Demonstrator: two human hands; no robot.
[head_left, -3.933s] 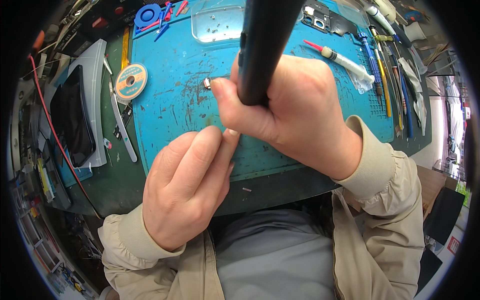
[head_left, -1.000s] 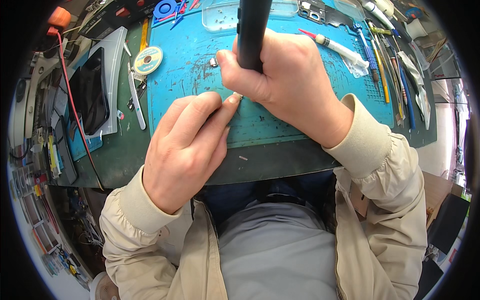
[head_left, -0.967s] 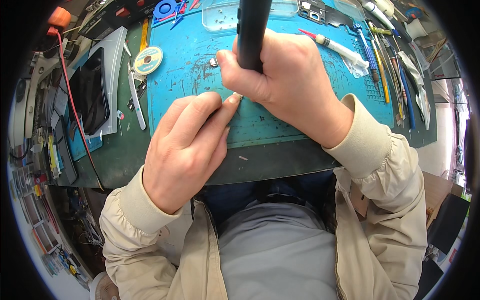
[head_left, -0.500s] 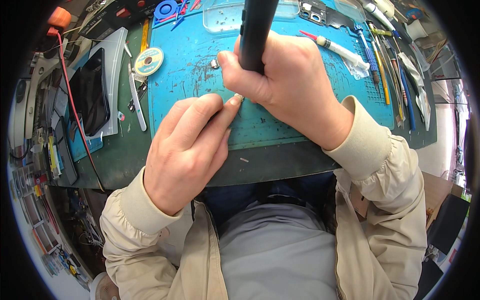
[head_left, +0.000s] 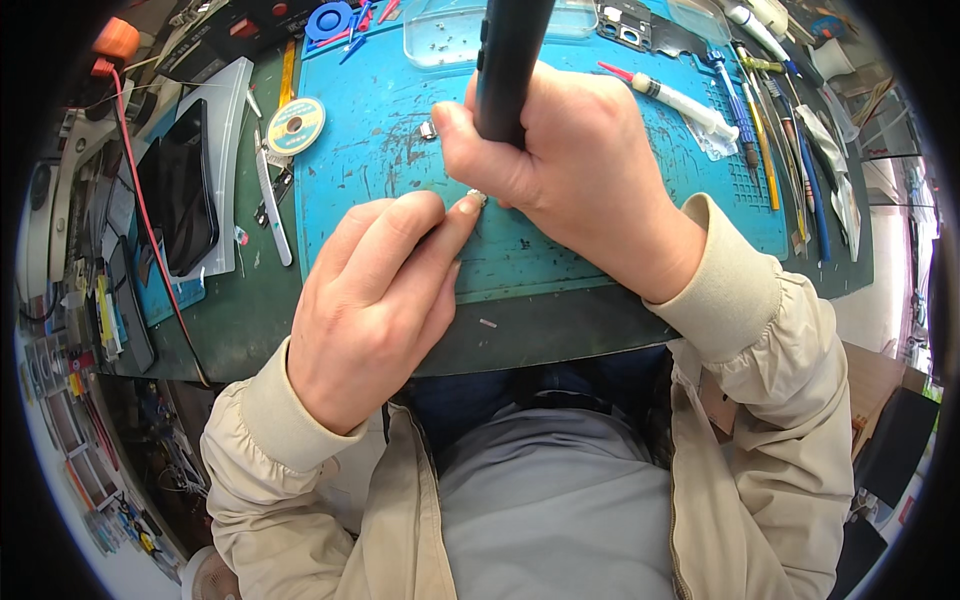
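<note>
My right hand (head_left: 580, 150) is closed around a thick, black, bar-shaped handheld object (head_left: 510, 75) with small buttons along its left edge. It stands nearly upright, and its lower end is hidden behind my fingers. My left hand (head_left: 375, 270) has curled fingers, with the index fingertip on a tiny silvery metal part (head_left: 480, 196) right beside the right hand. What that part is, I cannot make out. Both hands are over a worn blue work mat (head_left: 560, 255). Another small metal piece (head_left: 428, 130) lies on the mat left of the right thumb.
Left of the mat are a solder wire spool (head_left: 295, 126), tweezers (head_left: 272, 200) and a black phone (head_left: 190, 185). A clear tray (head_left: 430, 45) with tiny parts stands at the back. A syringe (head_left: 685, 105) and several screwdrivers (head_left: 745, 125) lie at right. A red cable (head_left: 140, 180) hangs over the left edge.
The black object and right hand have shifted very slightly left. The left hand keeps its place at the tiny metal part. The view has moved a little.
</note>
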